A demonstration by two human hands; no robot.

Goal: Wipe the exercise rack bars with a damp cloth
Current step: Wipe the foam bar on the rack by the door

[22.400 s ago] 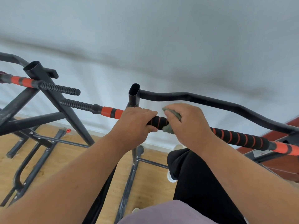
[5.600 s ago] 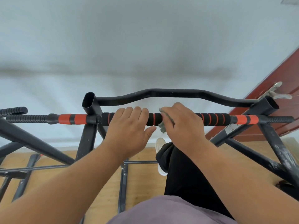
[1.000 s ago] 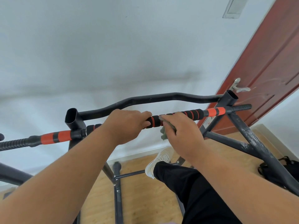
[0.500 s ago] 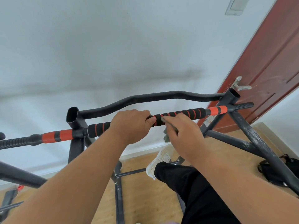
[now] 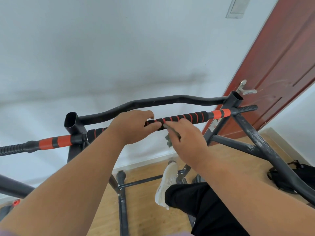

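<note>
A black exercise rack's padded bar [image 5: 185,117], foam with orange stripes, runs across the middle of the view, rising to the right. My left hand [image 5: 133,126] is wrapped over the bar near its centre. Just right of it, my right hand [image 5: 185,137] pinches a small grey-green cloth [image 5: 169,141] against the underside of the bar; most of the cloth is hidden by my fingers, and a bit hangs below. A bent black bar [image 5: 153,102] runs behind the padded one.
Open-topped uprights stand at the left [image 5: 71,120] and right [image 5: 236,97] ends. Slanted frame legs [image 5: 265,150] drop at right. A red door [image 5: 279,65] with a handle is close behind. My raised leg and white shoe [image 5: 166,184] rest below. A black bag [image 5: 298,176] lies on the wooden floor.
My view has tilted and shifted slightly. My right hand has slid a little lower under the bar with the cloth, and more striped foam shows to its right. My left hand keeps its grip.
</note>
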